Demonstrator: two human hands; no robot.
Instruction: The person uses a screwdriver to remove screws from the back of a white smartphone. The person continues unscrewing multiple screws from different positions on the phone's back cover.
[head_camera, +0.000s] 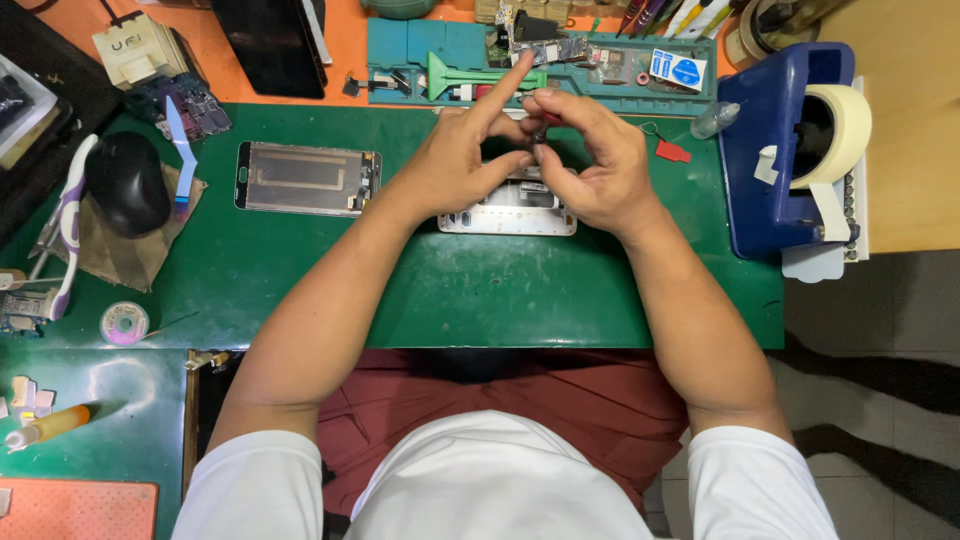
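- Person seated at a desk (450, 300) topped with a green mat; both forearms reach forward to the middle of the mat.
- Left hand (455, 165): thumb and middle fingers curled in toward the work, index finger stretched up and outward, its tip over the teal parts tray (420, 45) at the back edge. It seems to steady the work; whether it pinches anything, I cannot tell.
- Right hand (590, 160): fingers closed together around a small tool with a red handle (553, 118), only a sliver of it showing between the fingertips. The tip is hidden.
- Work piece: an opened phone frame (510, 210), silver-white, lying flat on the mat right under both hands, its upper part covered by them.
- Judgement: the step in hand looks like fine work at the upper end of the frame, a small screw or connector being worked with the tool. Which of the two cannot be made out.
- Judgement: the next move calls for a steady tool tip and the frame held from sliding; any small part freed would need a safe place.
- Around: a second phone housing (307, 178) lies to the left, well apart; a black mouse (128, 182) sits on a brown cloth further left; a blue tape dispenser (785, 150) with a cream roll stands at the right edge; a green plastic opening tool (480, 77) rests in the tray.
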